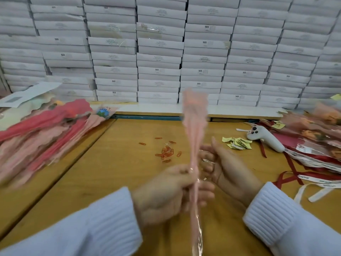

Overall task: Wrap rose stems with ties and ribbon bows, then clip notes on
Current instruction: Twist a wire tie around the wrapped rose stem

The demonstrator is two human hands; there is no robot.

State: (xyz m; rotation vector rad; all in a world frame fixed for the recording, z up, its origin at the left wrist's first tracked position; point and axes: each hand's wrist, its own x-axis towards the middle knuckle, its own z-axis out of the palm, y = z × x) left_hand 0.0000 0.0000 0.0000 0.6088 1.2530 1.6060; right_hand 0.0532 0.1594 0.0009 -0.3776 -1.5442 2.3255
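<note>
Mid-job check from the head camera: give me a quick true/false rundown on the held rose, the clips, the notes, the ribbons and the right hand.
1. The left hand grips the pink wrapped rose by its stem and holds it upright. True.
2. The paper clips sit in a box. False: they lie loose on the wooden table.
3. The yellow notes lie in a small pile to the right of the clips. True.
4. The red ribbons lie on the left side of the table. False: they are on the right; a pile of wrapped roses is on the left.
5. The right hand rests flat on the table. False: it is raised beside the stem.
</note>
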